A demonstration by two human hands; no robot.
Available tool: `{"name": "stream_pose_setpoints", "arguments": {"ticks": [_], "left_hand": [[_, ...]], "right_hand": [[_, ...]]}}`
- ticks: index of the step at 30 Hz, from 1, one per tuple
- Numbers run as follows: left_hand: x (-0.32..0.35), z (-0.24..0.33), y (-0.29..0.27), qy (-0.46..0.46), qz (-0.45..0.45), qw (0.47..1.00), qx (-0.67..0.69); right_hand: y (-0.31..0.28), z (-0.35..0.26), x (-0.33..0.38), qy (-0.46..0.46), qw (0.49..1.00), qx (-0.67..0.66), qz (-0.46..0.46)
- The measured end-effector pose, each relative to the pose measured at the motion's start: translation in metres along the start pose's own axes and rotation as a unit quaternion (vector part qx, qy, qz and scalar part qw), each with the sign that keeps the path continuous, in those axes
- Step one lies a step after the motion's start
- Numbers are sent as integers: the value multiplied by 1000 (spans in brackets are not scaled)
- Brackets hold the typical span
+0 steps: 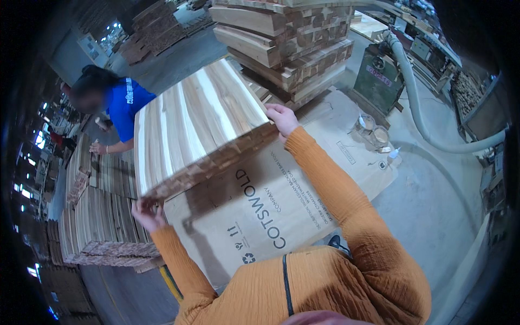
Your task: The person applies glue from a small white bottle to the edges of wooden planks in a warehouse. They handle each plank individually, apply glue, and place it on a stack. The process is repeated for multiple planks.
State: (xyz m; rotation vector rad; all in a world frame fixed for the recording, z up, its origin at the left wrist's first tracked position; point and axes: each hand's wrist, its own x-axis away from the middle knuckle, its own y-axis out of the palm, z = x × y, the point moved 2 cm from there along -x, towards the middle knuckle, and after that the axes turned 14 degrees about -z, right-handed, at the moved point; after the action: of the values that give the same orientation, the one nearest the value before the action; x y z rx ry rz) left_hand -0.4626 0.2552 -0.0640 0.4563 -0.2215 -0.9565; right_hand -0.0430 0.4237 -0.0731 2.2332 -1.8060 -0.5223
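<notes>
A striped wooden panel, pale and brown strips side by side, lies in front of me above a printed cardboard sheet. Its near edge looks thick and layered; whether it is one panel or a stack I cannot tell. My left hand grips the near left corner, fingers curled at the edge. At the right corner my right hand is closed on the panel's edge, thumb toward the top face. Both forearms are in orange sleeves.
Stacked wood blocks rise at the far side. To the left are piled boards and a person in a blue shirt. At right stand round containers, a small bottle, a green machine and a grey hose.
</notes>
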Motion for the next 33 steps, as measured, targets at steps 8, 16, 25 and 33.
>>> {"name": "stream_pose_setpoints", "arguments": {"ticks": [8, 16, 25, 33], "left_hand": [[-43, 15, 4, -180, -209, 960, 56], [-24, 19, 10, -114, -222, 962, -116], [199, -21, -47, 59, -79, 973, -208], [433, -54, -6, -23, 34, 999, 26]], "right_hand": [[0, -10, 71, 82, 991, -103, -30], [-16, -15, 67, 166, 979, -98, -71], [-68, 15, 156, 83, 991, -79, -67], [-151, 21, 255, 221, 956, -102, -167]]}}
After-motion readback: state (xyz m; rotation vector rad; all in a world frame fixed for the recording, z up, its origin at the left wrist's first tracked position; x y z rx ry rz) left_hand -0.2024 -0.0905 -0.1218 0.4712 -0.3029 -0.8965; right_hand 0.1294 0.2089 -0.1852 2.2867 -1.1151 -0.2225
